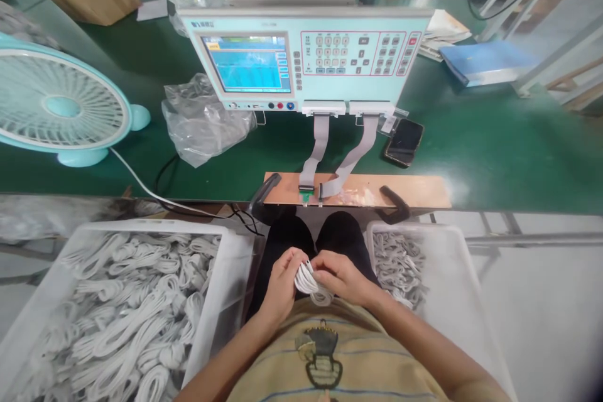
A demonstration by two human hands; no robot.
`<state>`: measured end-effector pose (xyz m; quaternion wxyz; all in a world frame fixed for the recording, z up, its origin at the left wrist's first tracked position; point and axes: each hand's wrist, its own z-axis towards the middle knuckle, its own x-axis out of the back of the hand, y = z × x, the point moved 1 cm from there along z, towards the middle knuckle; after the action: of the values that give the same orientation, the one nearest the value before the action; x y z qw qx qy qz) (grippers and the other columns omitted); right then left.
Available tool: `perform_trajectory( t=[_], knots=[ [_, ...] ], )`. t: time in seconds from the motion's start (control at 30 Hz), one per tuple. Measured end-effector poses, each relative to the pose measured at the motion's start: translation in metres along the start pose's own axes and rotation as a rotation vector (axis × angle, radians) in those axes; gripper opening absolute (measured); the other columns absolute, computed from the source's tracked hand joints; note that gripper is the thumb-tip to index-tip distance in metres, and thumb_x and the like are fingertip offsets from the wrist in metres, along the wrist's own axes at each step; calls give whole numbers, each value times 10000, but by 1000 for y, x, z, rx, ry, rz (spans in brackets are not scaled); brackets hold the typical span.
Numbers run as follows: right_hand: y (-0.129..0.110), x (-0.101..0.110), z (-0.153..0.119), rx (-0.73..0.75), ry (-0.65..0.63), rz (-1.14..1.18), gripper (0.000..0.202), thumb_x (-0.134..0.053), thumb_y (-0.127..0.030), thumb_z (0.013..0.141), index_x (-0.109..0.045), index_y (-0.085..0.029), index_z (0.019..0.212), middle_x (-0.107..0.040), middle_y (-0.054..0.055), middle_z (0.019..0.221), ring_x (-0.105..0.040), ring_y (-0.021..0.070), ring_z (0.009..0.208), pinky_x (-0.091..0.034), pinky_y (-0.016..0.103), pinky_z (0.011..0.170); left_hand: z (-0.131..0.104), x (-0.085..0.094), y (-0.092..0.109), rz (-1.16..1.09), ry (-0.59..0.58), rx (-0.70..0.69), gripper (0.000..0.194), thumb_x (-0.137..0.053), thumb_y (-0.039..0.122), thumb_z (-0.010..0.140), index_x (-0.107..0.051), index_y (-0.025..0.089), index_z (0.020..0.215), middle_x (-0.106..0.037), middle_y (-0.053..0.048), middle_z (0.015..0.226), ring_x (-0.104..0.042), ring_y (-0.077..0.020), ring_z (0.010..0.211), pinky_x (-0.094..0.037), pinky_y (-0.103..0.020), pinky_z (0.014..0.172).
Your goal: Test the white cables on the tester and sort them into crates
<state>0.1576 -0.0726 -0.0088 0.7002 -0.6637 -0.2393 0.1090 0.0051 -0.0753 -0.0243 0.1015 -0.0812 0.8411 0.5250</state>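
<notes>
A coiled white cable (pixel 308 284) is held between my two hands, just above my lap. My left hand (pixel 285 276) closes round the coil's left side, with a small dark-tipped end showing near the fingers. On the other side, my right hand (pixel 340 273) pinches the coil with thumb and fingers. Beyond my knees, a copper-coloured board (pixel 424 191) lies along the bench edge. Two grey ribbon cables (pixel 346 166) run down to it from a cable tester (pixel 268 59) with a lit blue screen, ending at small connectors.
To my left stands a white bin (pixel 230 257) full of coiled cables; on my right is another bin (pixel 452 276) with fewer coils. The green bench (pixel 499 138) carries a turquoise fan (pixel 63 103), a plastic bag (pixel 198 122), a phone (pixel 404 142) and a blue folder (pixel 485 63).
</notes>
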Motion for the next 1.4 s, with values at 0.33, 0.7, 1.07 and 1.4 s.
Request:
perform_trajectory(
  t=[0.33,0.7,1.07,1.4],
  knots=[
    [0,-21,12,-24,101,-64,240,-510,-169,774,-554,-188,1009,-533,-1,767,-481,114,661,-395,229,607,11,-10,4,-356,139,-82,341,-503,361,808,-397,167,550,-383,42,545,-349,-79,486,-321,-216,482],
    [-5,-15,20,-73,85,-43,159,-520,-196,781,-573,-180,930,-540,4,766,-492,118,669,-404,239,623,19,-11,7,-291,138,-191,345,-507,315,787,-326,171,532,-388,27,590,-357,-84,538,-341,-215,523],
    [4,-9,25,-66,356,-152,90,-440,-230,834,-503,-198,778,-477,-2,693,-435,120,615,-366,251,585,22,-7,15,68,58,-162,314,-563,363,757,-418,168,558,-403,38,557,-380,-86,529,-338,-215,522],
    [30,22,52,-101,493,-88,180,-496,-328,813,-596,-180,837,-571,15,730,-499,139,655,-404,264,637,68,-8,20,147,-99,-57,238,-675,340,664,-587,119,662,-546,12,585,-483,-87,543,-391,-195,525]
  ],
)
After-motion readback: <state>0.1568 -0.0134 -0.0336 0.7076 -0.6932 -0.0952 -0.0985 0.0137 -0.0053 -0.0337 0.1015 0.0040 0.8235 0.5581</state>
